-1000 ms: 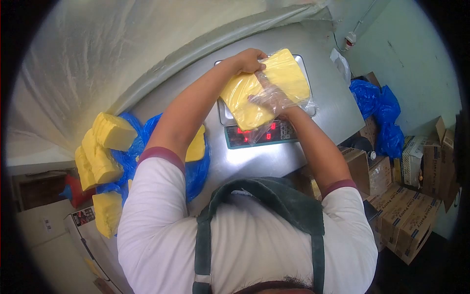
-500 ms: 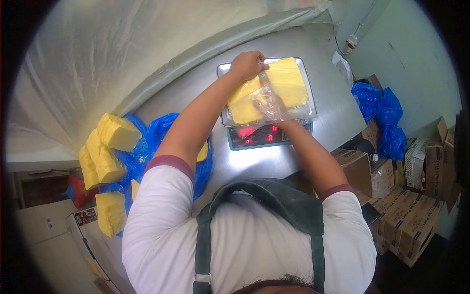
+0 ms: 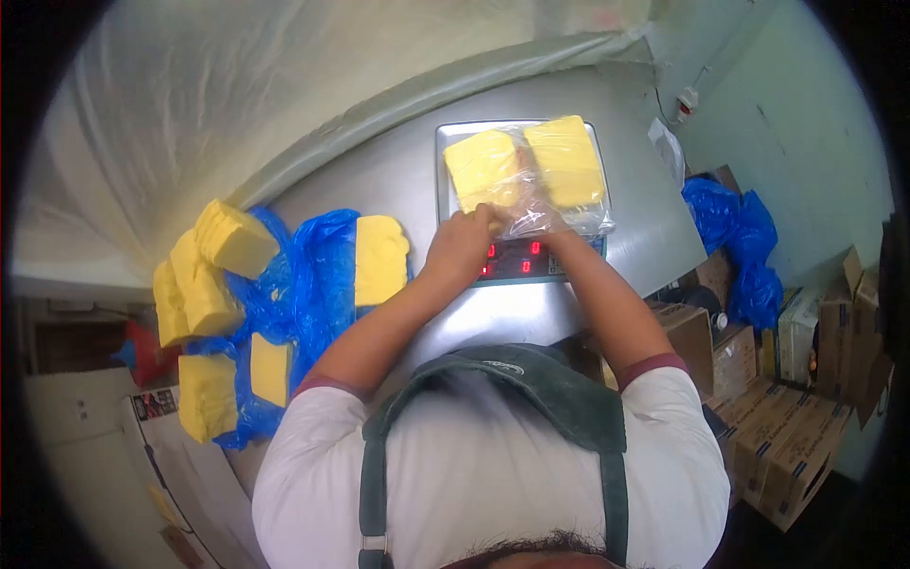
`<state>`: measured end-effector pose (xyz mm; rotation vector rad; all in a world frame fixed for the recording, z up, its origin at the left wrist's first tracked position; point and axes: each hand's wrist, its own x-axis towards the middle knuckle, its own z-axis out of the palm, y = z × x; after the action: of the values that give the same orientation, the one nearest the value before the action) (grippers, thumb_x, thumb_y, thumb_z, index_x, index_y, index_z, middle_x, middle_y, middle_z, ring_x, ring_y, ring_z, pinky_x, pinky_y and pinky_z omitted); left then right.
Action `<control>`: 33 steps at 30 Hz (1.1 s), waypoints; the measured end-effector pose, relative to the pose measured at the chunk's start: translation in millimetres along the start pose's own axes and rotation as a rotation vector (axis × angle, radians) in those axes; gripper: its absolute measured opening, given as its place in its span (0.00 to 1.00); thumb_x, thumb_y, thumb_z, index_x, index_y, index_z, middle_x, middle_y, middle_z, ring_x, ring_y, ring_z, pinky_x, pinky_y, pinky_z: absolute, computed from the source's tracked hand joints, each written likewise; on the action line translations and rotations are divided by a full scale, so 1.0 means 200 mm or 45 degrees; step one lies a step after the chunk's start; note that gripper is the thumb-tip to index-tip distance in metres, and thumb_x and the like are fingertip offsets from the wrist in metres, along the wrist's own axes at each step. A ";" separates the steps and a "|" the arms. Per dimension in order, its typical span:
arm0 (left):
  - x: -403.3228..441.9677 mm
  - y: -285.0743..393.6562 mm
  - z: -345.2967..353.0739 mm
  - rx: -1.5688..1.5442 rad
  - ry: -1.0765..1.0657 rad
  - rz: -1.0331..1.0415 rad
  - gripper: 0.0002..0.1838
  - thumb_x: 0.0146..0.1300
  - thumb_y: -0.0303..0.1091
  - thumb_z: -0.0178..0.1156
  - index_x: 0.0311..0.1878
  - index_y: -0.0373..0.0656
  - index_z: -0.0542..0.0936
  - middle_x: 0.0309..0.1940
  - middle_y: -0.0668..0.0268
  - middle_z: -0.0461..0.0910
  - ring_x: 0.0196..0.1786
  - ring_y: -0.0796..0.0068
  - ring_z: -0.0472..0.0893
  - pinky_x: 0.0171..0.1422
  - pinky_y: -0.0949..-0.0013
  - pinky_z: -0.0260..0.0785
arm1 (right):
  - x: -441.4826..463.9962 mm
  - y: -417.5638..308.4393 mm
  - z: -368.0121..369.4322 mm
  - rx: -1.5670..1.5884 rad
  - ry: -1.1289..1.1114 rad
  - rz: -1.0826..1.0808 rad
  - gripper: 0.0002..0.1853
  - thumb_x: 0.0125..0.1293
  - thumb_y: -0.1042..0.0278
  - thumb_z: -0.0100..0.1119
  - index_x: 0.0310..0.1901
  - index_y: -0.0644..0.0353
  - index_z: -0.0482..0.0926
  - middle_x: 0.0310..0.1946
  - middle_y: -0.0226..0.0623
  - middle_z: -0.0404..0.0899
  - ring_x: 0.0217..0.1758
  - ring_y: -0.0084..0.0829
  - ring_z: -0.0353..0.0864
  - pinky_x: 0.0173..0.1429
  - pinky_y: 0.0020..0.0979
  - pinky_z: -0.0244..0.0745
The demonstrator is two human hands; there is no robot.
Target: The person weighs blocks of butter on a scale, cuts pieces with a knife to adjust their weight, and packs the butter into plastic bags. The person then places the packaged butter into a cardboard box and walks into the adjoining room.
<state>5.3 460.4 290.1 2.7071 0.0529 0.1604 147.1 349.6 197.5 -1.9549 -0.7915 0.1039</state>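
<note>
Two yellow slabs, a left one (image 3: 482, 163) and a right one (image 3: 567, 163), lie side by side in a clear plastic bag (image 3: 595, 220) on the metal tray of a scale (image 3: 441, 142). My right hand (image 3: 536, 204) is inside the bag between the slabs, seen blurrily through the plastic; its fingers are not clear. At the bag's near left edge, my left hand (image 3: 464, 242) has its fingers closed on the plastic, by the lower end of the left slab. Red digits glow on the scale's display (image 3: 517, 261), partly covered by my left hand.
Several yellow blocks (image 3: 381, 261) rest on blue plastic (image 3: 318, 275) at the left of the metal table (image 3: 654, 199). Plastic sheeting (image 3: 332, 85) hangs along the far side. Blue bags (image 3: 754, 251) and cardboard boxes (image 3: 787, 431) stand at the right.
My left hand has moved from the bag's far edge down to its near edge. The slabs, earlier lifted and tilted, now lie on the scale with a gap between them.
</note>
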 end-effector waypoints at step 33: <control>-0.24 0.17 0.07 -0.318 0.068 -0.196 0.21 0.61 0.49 0.67 0.35 0.38 0.75 0.35 0.49 0.81 0.41 0.43 0.81 0.45 0.50 0.71 | 0.11 -0.03 0.03 -1.055 -0.421 -0.281 0.56 0.53 0.27 0.59 0.76 0.57 0.56 0.76 0.58 0.50 0.81 0.59 0.39 0.83 0.50 0.33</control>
<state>-39.5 420.9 287.0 2.4379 0.2403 0.1801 158.3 368.1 204.7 -2.6377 -1.4244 -0.0473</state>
